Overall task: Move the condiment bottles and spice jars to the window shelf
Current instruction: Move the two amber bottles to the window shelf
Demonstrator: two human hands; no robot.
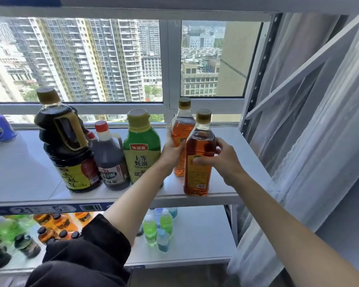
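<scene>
Head view, left hand grips rear amber bottle, right hand grips front amber bottle, both on window shelf

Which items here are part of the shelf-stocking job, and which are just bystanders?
Job: front amber bottle in right hand; rear amber bottle in left hand; oyster sauce; vinegar; soy sauce jug.
Bystanders: Pepsi can; lower-shelf drinks.
</scene>
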